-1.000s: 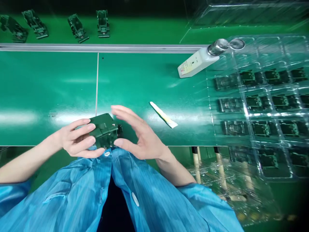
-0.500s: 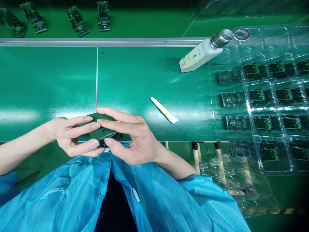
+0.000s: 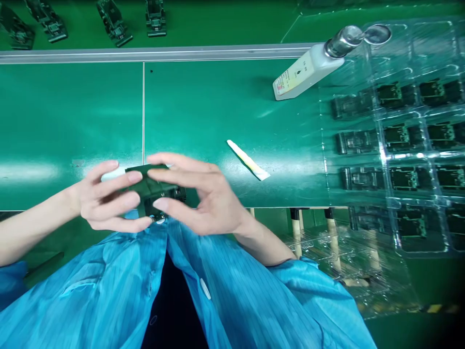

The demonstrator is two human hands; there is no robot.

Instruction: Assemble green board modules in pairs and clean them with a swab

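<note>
A dark green model vehicle (image 3: pixel 147 186) is held between my two hands, just above the near edge of the table. My left hand (image 3: pixel 105 198) grips its left side, fingers bent and somewhat blurred. My right hand (image 3: pixel 207 194) has its thumb and fingers around the right end. The underside and parts of the sides are hidden by the fingers. To the right on the table lies a slim white-and-yellow piece (image 3: pixel 247 160), like a flattened tube.
A white bottle with a metal cap (image 3: pixel 308 70) stands at the back right. Clear plastic trays (image 3: pixel 385 155) with dark green parts fill the right side. Several dark green model vehicles (image 3: pixel 156 18) sit beyond the metal rail (image 3: pixel 218 52).
The model vehicle has turned slightly in my hands, and the fingers of both hands have spread and shifted on it. The whole view has moved a little.
</note>
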